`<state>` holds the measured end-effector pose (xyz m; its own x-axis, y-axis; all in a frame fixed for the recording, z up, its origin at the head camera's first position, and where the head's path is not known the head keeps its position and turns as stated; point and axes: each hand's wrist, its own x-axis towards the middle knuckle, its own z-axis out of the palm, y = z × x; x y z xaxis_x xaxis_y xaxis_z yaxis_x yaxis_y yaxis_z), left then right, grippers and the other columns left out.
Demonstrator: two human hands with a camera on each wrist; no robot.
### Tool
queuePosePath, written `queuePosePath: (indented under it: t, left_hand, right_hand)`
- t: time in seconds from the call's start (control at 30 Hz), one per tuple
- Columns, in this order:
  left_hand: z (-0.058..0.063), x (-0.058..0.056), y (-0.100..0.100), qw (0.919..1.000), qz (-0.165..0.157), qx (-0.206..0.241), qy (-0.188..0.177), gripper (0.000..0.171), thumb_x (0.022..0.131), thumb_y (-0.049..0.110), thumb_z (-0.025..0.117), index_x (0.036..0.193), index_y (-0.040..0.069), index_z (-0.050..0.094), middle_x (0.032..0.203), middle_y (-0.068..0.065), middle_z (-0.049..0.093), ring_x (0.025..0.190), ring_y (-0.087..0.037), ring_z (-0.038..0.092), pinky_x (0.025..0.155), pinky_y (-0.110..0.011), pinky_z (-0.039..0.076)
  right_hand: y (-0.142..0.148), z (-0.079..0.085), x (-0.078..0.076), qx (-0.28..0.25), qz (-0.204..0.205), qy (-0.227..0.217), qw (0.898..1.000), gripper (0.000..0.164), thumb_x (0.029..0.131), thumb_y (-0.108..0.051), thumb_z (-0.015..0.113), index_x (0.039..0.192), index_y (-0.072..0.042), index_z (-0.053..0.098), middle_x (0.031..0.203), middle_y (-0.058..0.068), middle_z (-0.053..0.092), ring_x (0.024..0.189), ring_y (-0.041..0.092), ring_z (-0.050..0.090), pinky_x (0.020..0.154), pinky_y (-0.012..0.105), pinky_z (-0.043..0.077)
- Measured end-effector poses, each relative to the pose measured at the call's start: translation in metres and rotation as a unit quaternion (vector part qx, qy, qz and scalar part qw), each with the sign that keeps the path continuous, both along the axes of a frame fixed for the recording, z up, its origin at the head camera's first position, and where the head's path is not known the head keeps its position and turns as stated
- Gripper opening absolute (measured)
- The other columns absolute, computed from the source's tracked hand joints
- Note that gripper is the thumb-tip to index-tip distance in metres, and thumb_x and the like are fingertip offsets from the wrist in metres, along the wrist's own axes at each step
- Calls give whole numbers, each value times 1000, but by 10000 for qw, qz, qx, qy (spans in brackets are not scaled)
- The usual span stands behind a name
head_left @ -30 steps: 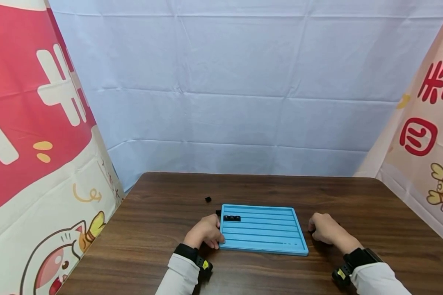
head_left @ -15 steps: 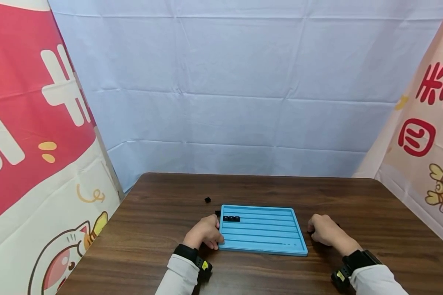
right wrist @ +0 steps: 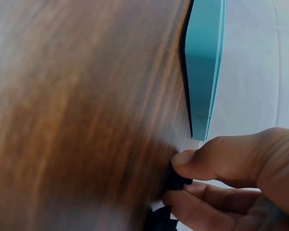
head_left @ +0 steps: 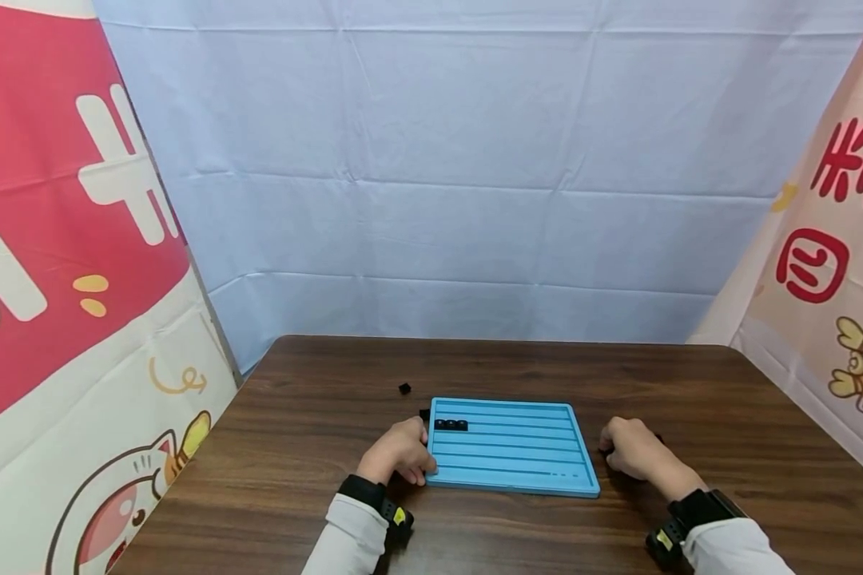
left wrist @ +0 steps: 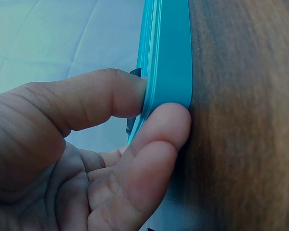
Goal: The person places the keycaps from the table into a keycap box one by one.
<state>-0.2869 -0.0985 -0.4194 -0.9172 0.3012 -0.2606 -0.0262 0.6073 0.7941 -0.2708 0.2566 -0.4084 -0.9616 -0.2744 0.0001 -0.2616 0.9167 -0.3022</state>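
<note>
A blue grooved tray (head_left: 539,447) lies flat on the brown table. Three small black blocks (head_left: 451,425) sit in a row in its upper left groove. My left hand (head_left: 401,452) grips the tray's left edge (left wrist: 168,57), thumb on top and a finger against the side. My right hand (head_left: 629,449) rests on the table just right of the tray (right wrist: 204,67) and pinches a small black block (right wrist: 178,180) between thumb and fingers.
A loose black block (head_left: 405,389) lies on the table beyond the tray's left corner, another (head_left: 424,415) right beside that corner. Printed cloth panels stand close on the left and right, a pale blue cloth behind. The wooden table (head_left: 726,399) extends past both hands.
</note>
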Motion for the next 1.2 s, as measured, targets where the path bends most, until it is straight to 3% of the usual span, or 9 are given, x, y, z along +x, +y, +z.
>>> queuePosePath:
  t: [0.33, 0.77, 1.2]
  left_hand:
    - [-2, -1, 1, 10000, 11, -1, -12, 32, 74, -8, 71, 91, -4, 45, 62, -18, 57, 46, -22, 58, 43, -31, 50]
    - [-3, -2, 0, 10000, 21, 20, -27, 32, 74, -8, 71, 90, -3, 44, 62, -18, 57, 46, -22, 58, 44, -31, 50]
    - [1, 0, 0, 10000, 54, -4, -58, 32, 74, -8, 71, 92, -4, 45, 61, -18, 57, 45, -21, 58, 43, -31, 50]
  right_hand:
    - [5, 3, 1, -89, 102, 68, 9999, 16, 72, 12, 62, 84, 3, 68, 82, 12, 64, 76, 31, 61, 62, 42, 51]
    - [5, 23, 3, -279, -54, 139, 9995, 13, 79, 7, 64, 91, 6, 68, 89, 17, 64, 78, 32, 61, 62, 42, 51]
    - [6, 29, 3, -274, -102, 250, 9993, 13, 80, 5, 65, 92, 8, 67, 85, 14, 64, 76, 30, 60, 61, 40, 50]
